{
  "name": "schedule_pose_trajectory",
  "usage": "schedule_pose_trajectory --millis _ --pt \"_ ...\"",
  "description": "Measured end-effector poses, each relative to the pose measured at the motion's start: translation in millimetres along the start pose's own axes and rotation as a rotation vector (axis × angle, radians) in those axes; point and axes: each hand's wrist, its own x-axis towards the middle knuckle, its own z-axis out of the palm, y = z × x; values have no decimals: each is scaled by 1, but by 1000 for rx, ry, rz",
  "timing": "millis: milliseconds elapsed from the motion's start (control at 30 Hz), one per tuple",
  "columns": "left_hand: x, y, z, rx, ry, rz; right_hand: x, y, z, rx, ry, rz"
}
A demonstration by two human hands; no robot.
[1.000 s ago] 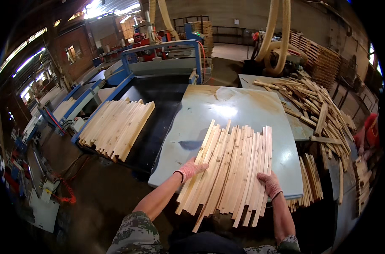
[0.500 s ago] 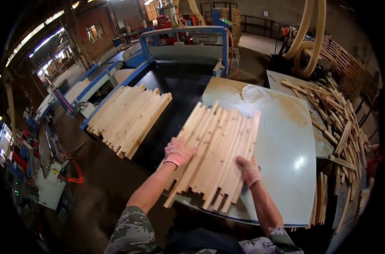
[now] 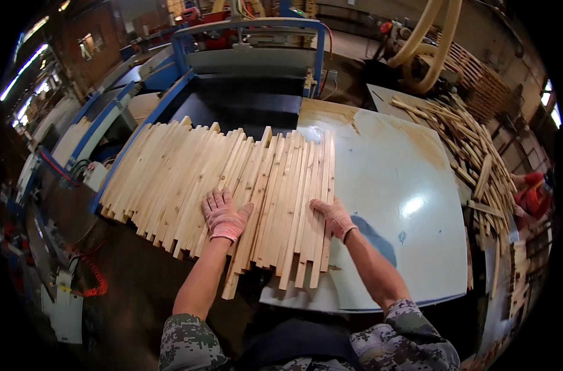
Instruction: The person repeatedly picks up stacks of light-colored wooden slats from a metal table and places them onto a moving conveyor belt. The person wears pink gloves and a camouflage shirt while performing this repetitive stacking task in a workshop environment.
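Pale wooden strips (image 3: 164, 176) lie side by side in a broad row across the black conveyor belt (image 3: 244, 102), their ends uneven. Gloved in pinkish-white, my left hand (image 3: 224, 216) rests flat on top of the strips near the middle of the row, fingers spread. My right hand (image 3: 334, 217), in a matching glove, grips the right edge of the row. Its thumb reaches over the top, while its other fingers are partly hidden at the side. Several strip ends jut out toward me between my forearms.
A pale, glossy tabletop (image 3: 396, 185) adjoins the row on the right. Beyond it sits a heap of loose wood strips (image 3: 473, 145). A blue-framed machine (image 3: 250, 52) spans the belt's far end. Thick beige hoses (image 3: 433, 49) hang at the back right. A person in red (image 3: 535, 195) is at the far right.
Both hands have moved left with the batch of strips, from the pale tabletop onto the belt. The gap to the other strips has closed. The view has shifted too.
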Motion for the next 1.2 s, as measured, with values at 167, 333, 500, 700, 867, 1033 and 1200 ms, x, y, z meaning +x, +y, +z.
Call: schedule_pose_trajectory --millis 167,333,500,700,867,1033,1200 --pt "-8 -16 14 -143 157 277 -37 -62 20 -1270 122 143" --pt "-9 -14 3 -195 -60 629 -53 -46 52 -1429 394 -169" --pt "-17 -8 -27 -164 -75 580 -36 -29 117 -1495 311 -470" --pt "-20 -1 -17 -140 -60 575 -18 -15 145 -1518 328 -506" --pt "-15 -4 -10 -125 -83 571 -22 -19 116 -1495 324 -494" --pt "-19 0 -11 -111 -66 591 -28 -32 75 -1496 359 -415" --pt "-16 3 -7 -172 -38 594 -42 -42 71 -1445 324 -521"
